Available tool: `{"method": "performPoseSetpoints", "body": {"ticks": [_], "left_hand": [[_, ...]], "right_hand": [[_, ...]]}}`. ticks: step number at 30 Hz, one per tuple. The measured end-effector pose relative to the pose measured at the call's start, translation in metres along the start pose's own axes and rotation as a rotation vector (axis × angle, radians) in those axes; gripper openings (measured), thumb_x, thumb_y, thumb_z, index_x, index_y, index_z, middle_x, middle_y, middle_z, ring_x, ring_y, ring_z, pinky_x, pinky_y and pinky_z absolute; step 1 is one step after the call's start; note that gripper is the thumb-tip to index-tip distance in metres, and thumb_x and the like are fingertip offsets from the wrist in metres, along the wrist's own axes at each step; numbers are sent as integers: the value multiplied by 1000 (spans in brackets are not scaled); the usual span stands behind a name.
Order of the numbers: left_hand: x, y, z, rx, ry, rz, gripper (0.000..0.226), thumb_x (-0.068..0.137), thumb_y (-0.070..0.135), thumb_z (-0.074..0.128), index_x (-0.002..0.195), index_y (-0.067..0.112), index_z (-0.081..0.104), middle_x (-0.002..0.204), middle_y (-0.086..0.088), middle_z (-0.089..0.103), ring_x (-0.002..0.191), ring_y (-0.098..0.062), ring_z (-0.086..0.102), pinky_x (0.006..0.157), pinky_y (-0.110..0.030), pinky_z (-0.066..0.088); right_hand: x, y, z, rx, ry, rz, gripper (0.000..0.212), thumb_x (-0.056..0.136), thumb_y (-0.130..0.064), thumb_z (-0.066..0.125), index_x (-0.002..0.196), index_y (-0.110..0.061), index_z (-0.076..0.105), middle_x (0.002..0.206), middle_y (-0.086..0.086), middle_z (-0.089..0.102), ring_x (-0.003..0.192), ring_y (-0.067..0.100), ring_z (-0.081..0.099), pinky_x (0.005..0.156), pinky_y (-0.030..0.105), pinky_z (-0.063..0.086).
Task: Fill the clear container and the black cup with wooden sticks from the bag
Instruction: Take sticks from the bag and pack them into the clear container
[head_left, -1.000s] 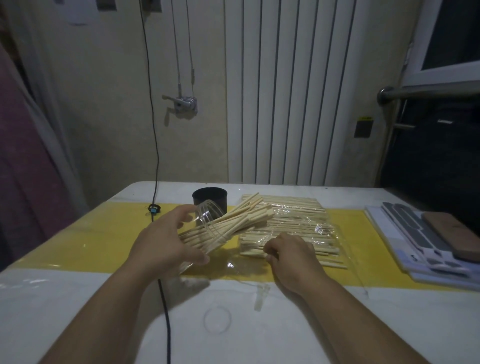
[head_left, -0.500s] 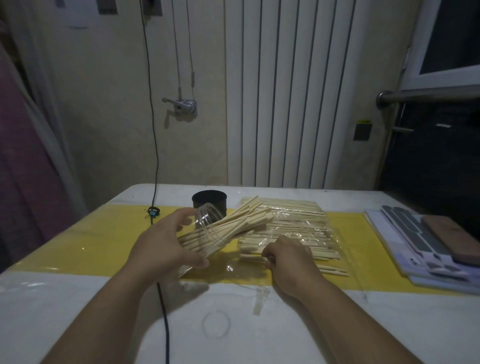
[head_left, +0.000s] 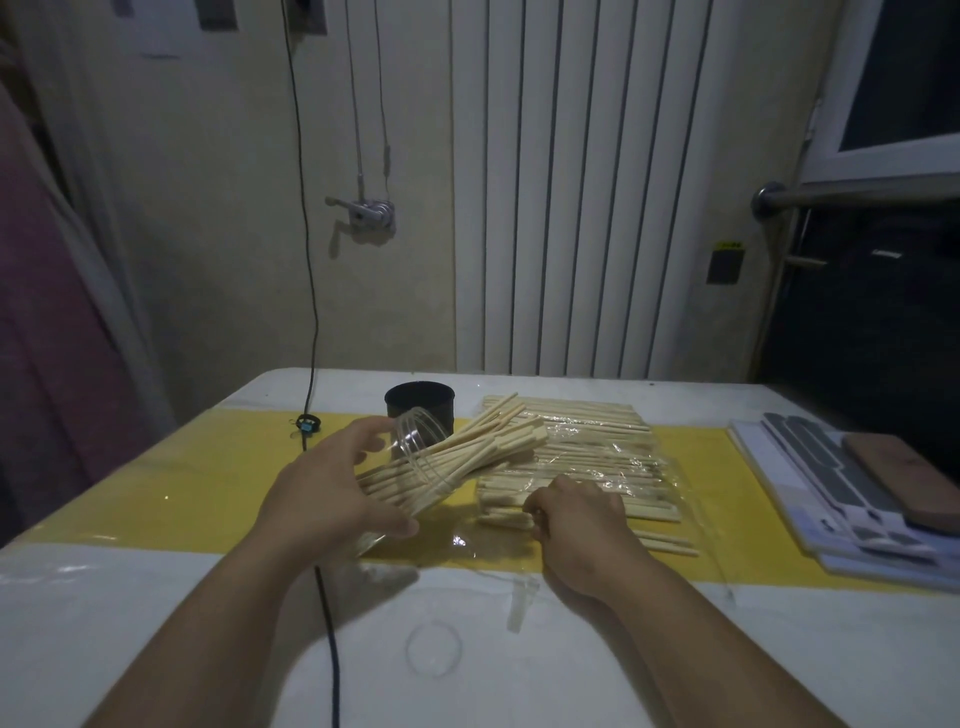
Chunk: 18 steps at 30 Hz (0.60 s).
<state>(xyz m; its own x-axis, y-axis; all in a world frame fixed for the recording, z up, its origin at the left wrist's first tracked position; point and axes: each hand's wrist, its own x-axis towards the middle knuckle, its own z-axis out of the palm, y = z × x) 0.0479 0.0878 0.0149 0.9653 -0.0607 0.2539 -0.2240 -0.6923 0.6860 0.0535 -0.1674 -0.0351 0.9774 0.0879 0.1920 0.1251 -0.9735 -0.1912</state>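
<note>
Left hand: you grip the clear container round its side.
Container: it is tipped over, with its mouth facing far-right.
Sticks: they poke out past your fingers, running near-left to far-right.
Right hand: your fingers curl at the bag's near-left end; I can't tell if they pinch anything.
Cup: it stands just behind the container.
Change: hardly any; your hands and the container stay put.

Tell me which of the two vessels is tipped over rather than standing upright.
The clear container, gripped by the left hand and tilted with wooden sticks jutting from its mouth. The black cup behind it stands upright on the table.
</note>
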Motion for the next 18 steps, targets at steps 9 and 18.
{"method": "performPoseSetpoints", "body": {"ticks": [9, 18], "left_hand": [[0, 1, 0, 8, 0, 5, 99, 29, 47, 84, 120, 59, 45, 117, 21, 58, 115, -6, 55, 93, -42, 50], [-1, 0, 0, 13, 8, 4, 97, 39, 37, 94, 117, 60, 41, 117, 20, 57, 114, -7, 54, 93, -43, 51]], "right_hand": [[0, 2, -3, 65, -54, -8, 22, 97, -26, 49, 116, -32, 59, 121, -4, 56, 120, 24, 47, 97, 35, 31], [-1, 2, -2, -88, -60, 5, 26, 99, -39, 47, 116, -23, 59, 122, 4, 52, 118, 29, 48, 94, 38, 37]]}}
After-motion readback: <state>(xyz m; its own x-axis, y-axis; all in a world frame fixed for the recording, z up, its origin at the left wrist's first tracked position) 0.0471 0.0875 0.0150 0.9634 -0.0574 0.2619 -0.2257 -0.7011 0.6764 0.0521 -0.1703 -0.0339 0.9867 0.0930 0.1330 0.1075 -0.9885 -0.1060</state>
